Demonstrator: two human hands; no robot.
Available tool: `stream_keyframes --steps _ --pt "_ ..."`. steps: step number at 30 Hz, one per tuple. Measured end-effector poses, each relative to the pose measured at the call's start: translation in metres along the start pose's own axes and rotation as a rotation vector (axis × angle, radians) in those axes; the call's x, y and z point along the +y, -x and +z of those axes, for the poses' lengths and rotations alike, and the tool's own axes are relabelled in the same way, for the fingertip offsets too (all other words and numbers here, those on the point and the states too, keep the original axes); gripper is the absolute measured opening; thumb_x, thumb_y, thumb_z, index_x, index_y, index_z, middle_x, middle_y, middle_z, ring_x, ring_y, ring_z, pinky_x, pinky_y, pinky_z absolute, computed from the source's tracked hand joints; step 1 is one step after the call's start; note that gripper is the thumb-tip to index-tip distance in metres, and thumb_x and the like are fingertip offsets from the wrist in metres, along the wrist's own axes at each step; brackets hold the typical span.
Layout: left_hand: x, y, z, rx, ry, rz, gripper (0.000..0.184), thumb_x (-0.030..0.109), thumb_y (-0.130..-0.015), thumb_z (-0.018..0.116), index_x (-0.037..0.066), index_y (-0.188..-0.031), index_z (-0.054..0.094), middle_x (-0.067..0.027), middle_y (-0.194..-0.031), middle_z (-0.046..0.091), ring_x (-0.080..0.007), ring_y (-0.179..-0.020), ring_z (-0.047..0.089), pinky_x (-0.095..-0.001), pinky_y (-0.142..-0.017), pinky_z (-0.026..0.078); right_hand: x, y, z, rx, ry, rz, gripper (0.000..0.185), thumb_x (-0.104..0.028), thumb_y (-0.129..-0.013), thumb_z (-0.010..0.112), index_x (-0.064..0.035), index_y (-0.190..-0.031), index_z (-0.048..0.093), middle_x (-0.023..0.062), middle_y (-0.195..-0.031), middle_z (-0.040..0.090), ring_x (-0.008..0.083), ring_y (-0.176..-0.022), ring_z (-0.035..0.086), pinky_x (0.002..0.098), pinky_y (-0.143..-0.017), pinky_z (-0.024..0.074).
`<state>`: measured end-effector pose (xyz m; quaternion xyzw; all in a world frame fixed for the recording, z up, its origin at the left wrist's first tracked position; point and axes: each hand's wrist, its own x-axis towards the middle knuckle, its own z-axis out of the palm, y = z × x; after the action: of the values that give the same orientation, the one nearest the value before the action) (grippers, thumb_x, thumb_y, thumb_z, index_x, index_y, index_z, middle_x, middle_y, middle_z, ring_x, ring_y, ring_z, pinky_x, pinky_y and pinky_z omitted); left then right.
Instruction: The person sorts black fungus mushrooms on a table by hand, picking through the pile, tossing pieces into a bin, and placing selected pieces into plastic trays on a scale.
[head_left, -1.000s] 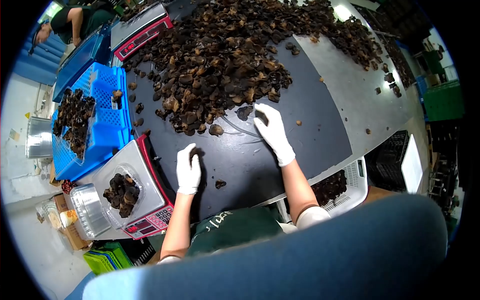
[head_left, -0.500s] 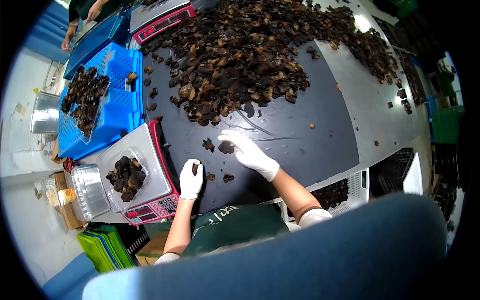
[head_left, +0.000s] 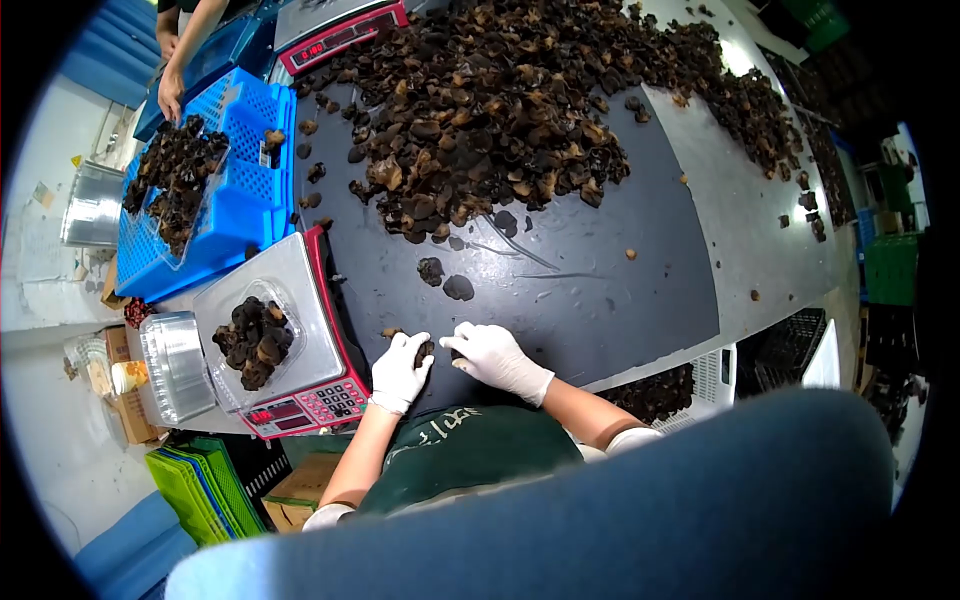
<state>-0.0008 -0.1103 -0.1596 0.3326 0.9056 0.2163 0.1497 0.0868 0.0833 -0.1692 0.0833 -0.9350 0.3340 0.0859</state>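
Observation:
My left hand [head_left: 401, 372], in a white glove, is closed on a dark mushroom piece [head_left: 425, 351] at the near edge of the black mat. Just to its right, my right hand [head_left: 494, 360], also gloved, has its fingers curled round another dark piece [head_left: 457, 354]. The hands are close but apart. Beyond them lie two loose dark pieces [head_left: 459, 288] on the mat [head_left: 600, 300]. Left of my left hand, a red-framed scale [head_left: 325, 300] carries a clear tray of dark mushrooms [head_left: 254, 342].
A large mushroom pile [head_left: 490, 110] covers the far mat. At the left are a blue crate [head_left: 240, 200] with a filled tray, and stacked clear trays [head_left: 178, 368]. A second scale [head_left: 340, 38] stands behind. Another person's hand [head_left: 171, 95] reaches to the blue crate's tray.
Both my hands have come toward the near edge and closer together, fingers now closed on pieces. The other person's hand has moved down to the tray on the blue crate.

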Motion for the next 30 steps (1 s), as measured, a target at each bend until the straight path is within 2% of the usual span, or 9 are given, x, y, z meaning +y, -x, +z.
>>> stream_keyframes --steps 2,5,6,8,14,17,20,24,30 --pt "-0.005 0.0 0.006 0.039 0.0 0.012 0.025 0.022 -0.082 0.07 0.014 -0.105 0.065 -0.0078 -0.093 0.059 -0.028 -0.078 0.062 -0.0358 -0.067 0.052 0.012 0.001 0.012 -0.003 -0.161 0.045 0.026 -0.019 -0.076 0.075 -0.0096 -0.098 0.065 0.0079 -0.085 0.059 0.0246 -0.075 0.064 0.0338 -0.067 0.0527" --pt "-0.002 -0.007 0.003 0.122 0.218 0.028 0.013 0.02 -0.085 0.068 0.009 -0.092 0.066 -0.0097 -0.075 0.057 -0.0287 -0.071 0.061 -0.0366 -0.066 0.051 0.025 -0.013 -0.007 0.045 -0.643 0.35 0.019 -0.019 -0.082 0.074 -0.0055 -0.092 0.065 0.009 -0.085 0.064 0.0198 -0.078 0.065 0.0292 -0.072 0.0517" --pt "-0.001 -0.01 0.002 0.125 0.22 0.029 0.013 0.02 -0.085 0.068 0.009 -0.092 0.066 -0.0097 -0.075 0.057 -0.0287 -0.071 0.061 -0.0366 -0.066 0.051 0.025 -0.019 -0.023 0.062 -0.764 0.452 0.017 -0.017 -0.082 0.073 -0.0045 -0.091 0.065 0.0051 -0.084 0.064 0.0132 -0.076 0.061 0.0278 -0.071 0.0495" --pt "-0.001 -0.016 -0.001 0.119 0.227 0.024 0.013 0.021 -0.084 0.07 0.008 -0.084 0.066 -0.01 -0.075 0.058 -0.0284 -0.07 0.061 -0.0372 -0.066 0.05 0.038 -0.024 -0.045 0.116 -0.775 0.588 0.015 -0.015 -0.082 0.072 -0.0048 -0.089 0.064 0.0021 -0.082 0.062 0.0099 -0.075 0.056 0.0264 -0.07 0.0475" --pt "-0.006 -0.05 -0.001 0.232 0.422 -0.055 0.011 0.013 -0.084 0.072 0.005 -0.083 0.064 -0.0082 -0.077 0.06 -0.0189 -0.067 0.061 -0.03 -0.063 0.049 0.111 -0.024 -0.058 0.541 -0.504 0.614 0.009 -0.003 -0.078 0.063 -0.0035 -0.085 0.058 0.0049 -0.079 0.059 0.012 -0.073 0.056 0.0275 -0.067 0.0479" --pt "-0.009 -0.074 0.0 0.356 0.435 0.009 0.011 0.006 -0.084 0.07 0.005 -0.094 0.066 -0.0081 -0.084 0.062 -0.0178 -0.07 0.062 -0.0287 -0.067 0.051 0.114 -0.043 -0.066 0.598 -0.423 0.55 0.01 -0.005 -0.081 0.064 -0.0039 -0.09 0.061 0.007 -0.087 0.063 0.0151 -0.078 0.061 0.0289 -0.07 0.0506" --pt "-0.017 -0.097 0.009 0.398 0.3 0.07 0.026 0.012 -0.085 0.068 0.008 -0.111 0.065 -0.0085 -0.093 0.06 -0.0245 -0.08 0.063 -0.0321 -0.074 0.052 0.102 -0.066 -0.069 0.586 -0.307 0.513 0.017 -0.007 -0.083 0.066 -0.006 -0.1 0.065 0.0083 -0.096 0.066 0.0188 -0.083 0.065 0.0299 -0.075 0.0525" --pt "0.001 -0.109 0.006 0.235 0.155 -0.036 0.032 0.016 -0.086 0.066 0.009 -0.116 0.061 -0.0082 -0.106 0.057 -0.0275 -0.089 0.062 -0.0325 -0.078 0.052 0.118 -0.077 -0.047 0.435 0.154 0.535 0.031 -0.023 -0.083 0.068 -0.0118 -0.112 0.064 0.0105 -0.097 0.061 0.0287 -0.087 0.063 0.0375 -0.077 0.0518" --pt "-0.014 -0.104 0.02 0.2 0.505 -0.013 0.013 0.004 -0.086 0.064 0.004 -0.098 0.06 -0.0043 -0.077 0.058 -0.0131 -0.076 0.062 -0.0282 -0.072 0.051 0.109 -0.06 -0.052 0.303 -0.104 0.474 0.022 -0.023 -0.087 0.066 -0.0099 -0.104 0.068 0.0077 -0.09 0.061 0.0256 -0.081 0.062 0.0365 -0.073 0.0501"
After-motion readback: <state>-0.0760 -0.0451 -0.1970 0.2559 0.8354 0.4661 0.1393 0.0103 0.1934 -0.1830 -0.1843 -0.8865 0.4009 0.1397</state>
